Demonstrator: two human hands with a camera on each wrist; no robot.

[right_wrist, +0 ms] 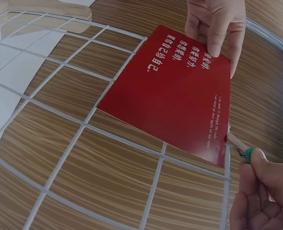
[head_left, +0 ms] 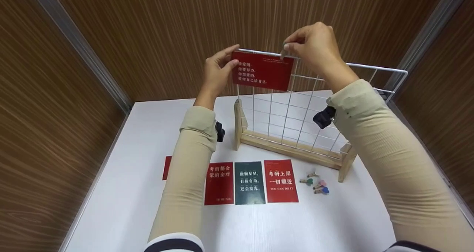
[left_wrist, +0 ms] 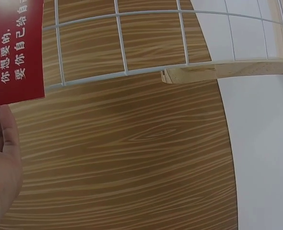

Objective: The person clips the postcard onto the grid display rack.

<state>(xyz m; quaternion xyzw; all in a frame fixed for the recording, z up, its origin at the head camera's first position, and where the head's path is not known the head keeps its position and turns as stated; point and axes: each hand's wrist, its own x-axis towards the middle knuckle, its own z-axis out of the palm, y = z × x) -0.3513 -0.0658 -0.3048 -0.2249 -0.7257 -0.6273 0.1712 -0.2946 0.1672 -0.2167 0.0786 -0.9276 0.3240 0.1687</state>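
My left hand point(head_left: 217, 72) pinches the left end of a red card point(head_left: 264, 74) with white writing, thumb on the front and fingers behind. The card lies against the upper left of a white wire grid rack point(head_left: 389, 69), its upper edge along the top bar. Between the thumb and fingers of my right hand point(head_left: 316, 44) is a small wooden clothespin point(right_wrist: 237, 143) with a teal end. Its tip meets the card's top edge near the right corner, as the right wrist view shows. In the left wrist view, the left hand point(left_wrist: 2, 163) appears below the card.
The rack stands on a wooden base point(head_left: 289, 148). In front lie a red card point(head_left: 219, 187), a dark green card point(head_left: 250, 196) and another red card point(head_left: 282, 196); one more point(head_left: 167, 167) is partly behind the left sleeve. Several clothespins point(head_left: 320, 190) are at right. Wood-grain panels point(head_left: 166, 33) surround the table.
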